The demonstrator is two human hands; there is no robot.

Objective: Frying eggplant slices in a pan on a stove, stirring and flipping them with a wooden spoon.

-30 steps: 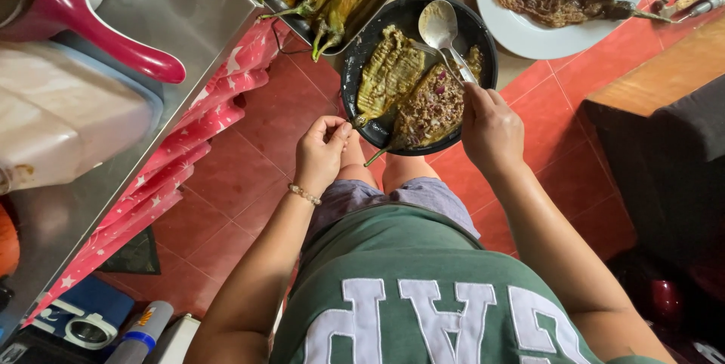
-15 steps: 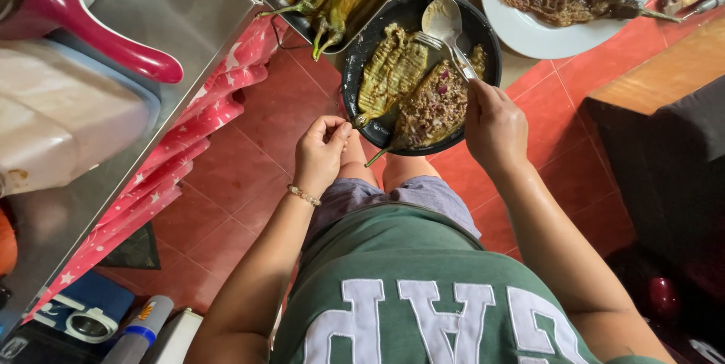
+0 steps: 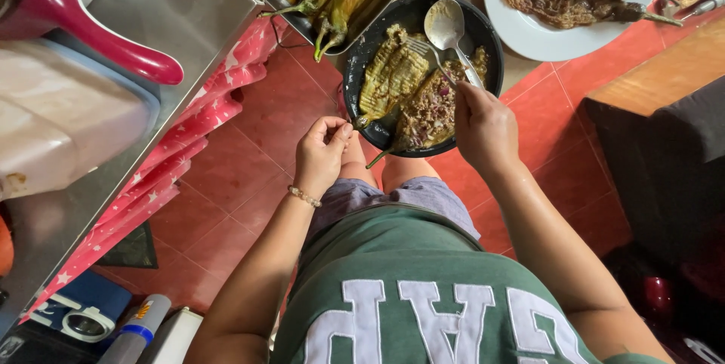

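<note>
Seen from above, a person in a green shirt works over a black pan (image 3: 362, 62) that rests near their knees above a red tiled floor (image 3: 242, 175). The right hand (image 3: 483, 126) is closed around the handles of a fork (image 3: 427, 53) and a spoon (image 3: 445, 28), both reaching into the pan. The fork's tines touch a flattened eggplant (image 3: 393, 73) on the pan's left side; a second eggplant (image 3: 434, 107), coated in a speckled mixture, lies beside it on the right. The left hand (image 3: 323, 154), with a bead bracelet (image 3: 303, 196) at the wrist, sits at the pan's lower left edge, its fingertips pinched narrowly together at the first eggplant's stem. Just beyond the pan, a tray (image 3: 302, 20) holds more roasted eggplants. A white plate (image 3: 529, 39) of browned, cooked pieces sits to the upper right. A steel counter (image 3: 174, 24) with a red-handled container (image 3: 98, 32) runs along the left.
</note>
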